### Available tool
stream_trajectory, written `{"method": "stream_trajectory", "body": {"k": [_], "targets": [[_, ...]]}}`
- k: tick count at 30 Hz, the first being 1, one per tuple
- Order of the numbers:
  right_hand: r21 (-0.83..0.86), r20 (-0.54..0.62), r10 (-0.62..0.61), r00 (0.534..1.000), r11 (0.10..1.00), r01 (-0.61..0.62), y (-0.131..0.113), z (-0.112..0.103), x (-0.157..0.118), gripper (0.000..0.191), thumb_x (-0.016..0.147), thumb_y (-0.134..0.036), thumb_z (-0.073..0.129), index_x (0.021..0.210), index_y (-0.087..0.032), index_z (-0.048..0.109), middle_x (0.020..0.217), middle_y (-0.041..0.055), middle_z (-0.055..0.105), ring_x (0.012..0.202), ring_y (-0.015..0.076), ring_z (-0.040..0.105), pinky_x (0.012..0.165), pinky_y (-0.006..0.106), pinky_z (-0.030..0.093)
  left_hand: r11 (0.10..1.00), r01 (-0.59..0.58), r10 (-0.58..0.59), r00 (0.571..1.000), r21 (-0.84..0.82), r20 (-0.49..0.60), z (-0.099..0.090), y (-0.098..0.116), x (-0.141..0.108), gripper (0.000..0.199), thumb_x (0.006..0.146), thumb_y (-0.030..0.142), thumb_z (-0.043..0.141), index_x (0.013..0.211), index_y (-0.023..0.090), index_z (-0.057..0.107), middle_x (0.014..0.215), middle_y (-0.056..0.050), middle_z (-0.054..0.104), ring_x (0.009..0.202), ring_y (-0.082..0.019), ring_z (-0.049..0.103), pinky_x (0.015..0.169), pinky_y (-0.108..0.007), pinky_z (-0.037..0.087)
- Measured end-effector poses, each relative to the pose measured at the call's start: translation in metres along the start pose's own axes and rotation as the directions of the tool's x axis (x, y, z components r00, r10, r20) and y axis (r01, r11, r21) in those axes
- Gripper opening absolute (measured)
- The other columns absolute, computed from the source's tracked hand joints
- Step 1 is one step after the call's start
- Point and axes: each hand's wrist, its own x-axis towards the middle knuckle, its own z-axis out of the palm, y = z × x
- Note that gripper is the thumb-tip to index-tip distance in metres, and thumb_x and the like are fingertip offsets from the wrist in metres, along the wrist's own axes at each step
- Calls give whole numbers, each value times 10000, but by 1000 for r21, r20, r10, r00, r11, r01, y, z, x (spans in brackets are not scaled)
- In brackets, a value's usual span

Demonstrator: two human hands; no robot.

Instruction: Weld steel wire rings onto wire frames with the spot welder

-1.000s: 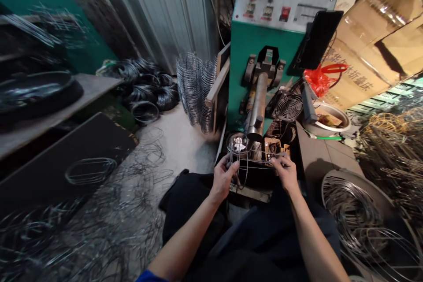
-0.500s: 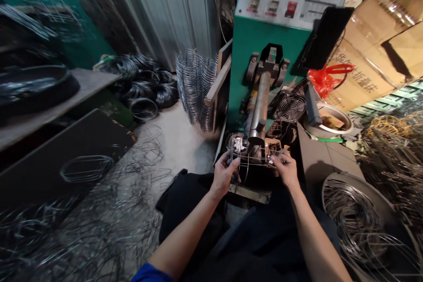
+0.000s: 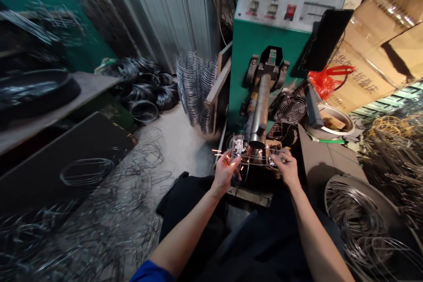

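Between my two hands a thin wire frame (image 3: 254,158) is held level, just under the end of a thick metal cylinder (image 3: 260,116) on a green machine (image 3: 264,37). The fingers of my left hand (image 3: 225,169) pinch the frame's left end. At its right end, my right hand (image 3: 286,165) grips the wire between thumb and fingers. Orange sparks fly around the frame and my left fingers. On the machine's panel (image 3: 287,4) a red and a green light are lit.
Stacked wire rings (image 3: 190,90) stand left of the machine. Loose wires cover the floor at left, beside a dark board (image 3: 66,158). At right are a basin of wire rings (image 3: 357,216), a bowl (image 3: 337,121) and a cardboard box (image 3: 376,48).
The green light has come on and sparks have appeared around the wire frame. Both hands stay nearly where they were, still holding it. The view has shifted very slightly.
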Motion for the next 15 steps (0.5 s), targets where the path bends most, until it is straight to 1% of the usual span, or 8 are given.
{"method": "stream_trajectory", "body": {"k": [6, 8, 10, 11, 12, 13, 14, 15], "targets": [[-28, -19, -26, 999, 999, 26, -9, 5, 2, 499, 801, -497, 755, 511, -213, 464, 712, 7, 466, 753, 192, 459, 738, 333, 366, 1000, -1, 0, 1000, 19, 19, 0, 0, -5, 727, 700, 490, 853, 1242, 118, 544, 610, 81, 567, 323, -94, 502, 319, -214, 409], [-47, -10, -30, 999, 998, 30, -13, -1, -4, 447, 826, -484, 734, 542, -212, 522, 776, 27, 526, 831, 213, 513, 790, 340, 391, 1000, 14, -14, 1000, 15, 18, 0, 0, -8, 717, 694, 505, 850, 1220, 124, 546, 607, 84, 560, 323, -98, 505, 319, -215, 411], [-45, -13, -39, 999, 998, 38, -15, -14, -18, 332, 858, -472, 705, 670, -212, 621, 960, 62, 606, 989, 248, 556, 885, 359, 409, 1000, 28, -28, 1000, 1, 7, 0, 1, -13, 710, 688, 513, 850, 1202, 130, 545, 585, 97, 535, 318, -98, 491, 324, -220, 422], [-29, -38, -41, 998, 999, 40, -14, -22, -27, 279, 873, -477, 689, 780, -215, 660, 1064, 76, 620, 1058, 261, 559, 928, 373, 413, 999, 33, -33, 999, -8, -4, -1, 2, -17, 701, 686, 510, 850, 1194, 136, 543, 574, 102, 524, 319, -98, 484, 329, -221, 427], [-9, -61, -36, 997, 999, 35, -14, -28, -37, 269, 889, -489, 670, 909, -221, 675, 1151, 85, 618, 1105, 268, 559, 959, 386, 419, 999, 41, -42, 999, -22, -23, -1, 3, -23, 687, 684, 505, 851, 1180, 143, 544, 570, 103, 521, 326, -97, 479, 336, -221, 430], [17, -73, -23, 997, 1000, 25, -13, -32, -46, 304, 906, -501, 649, 1034, -226, 663, 1212, 91, 610, 1129, 269, 561, 975, 400, 431, 998, 54, -57, 997, -43, -50, -1, 3, -33, 665, 677, 502, 853, 1151, 149, 548, 576, 98, 527, 339, -94, 477, 346, -218, 432], [42, -64, -10, 998, 999, 13, -11, -30, -53, 355, 924, -510, 626, 1137, -226, 637, 1243, 95, 605, 1133, 265, 570, 976, 412, 449, 994, 78, -84, 993, -73, -84, -1, 2, -45, 641, 665, 502, 857, 1111, 156, 553, 590, 88, 540, 361, -92, 483, 362, -213, 434], [66, -7, 0, 1000, 998, 0, -9, -22, -56, 386, 945, -502, 607, 1207, -219, 612, 1266, 99, 601, 1130, 259, 579, 972, 424, 471, 987, 111, -125, 985, -114, -120, -1, -2, -60, 619, 650, 508, 862, 1065, 163, 557, 612, 74, 558, 392, -95, 498, 381, -210, 438]]}}
